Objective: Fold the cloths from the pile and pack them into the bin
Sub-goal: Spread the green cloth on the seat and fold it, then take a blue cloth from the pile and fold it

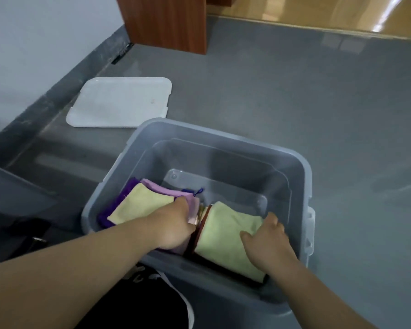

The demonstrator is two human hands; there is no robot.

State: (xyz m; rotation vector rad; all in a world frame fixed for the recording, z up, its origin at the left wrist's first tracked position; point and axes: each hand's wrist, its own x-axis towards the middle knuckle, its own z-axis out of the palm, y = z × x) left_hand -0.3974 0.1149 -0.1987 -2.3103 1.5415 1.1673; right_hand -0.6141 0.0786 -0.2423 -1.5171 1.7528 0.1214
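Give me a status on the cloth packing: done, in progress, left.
Done: two stacks of folded cloths sit in the grey bin, a yellow cloth topping the left stack. In hand: the left hand and right hand press the green cloth onto the right stack. Left: the bin's far half is bare, the white lid lies off; no pile is in view.
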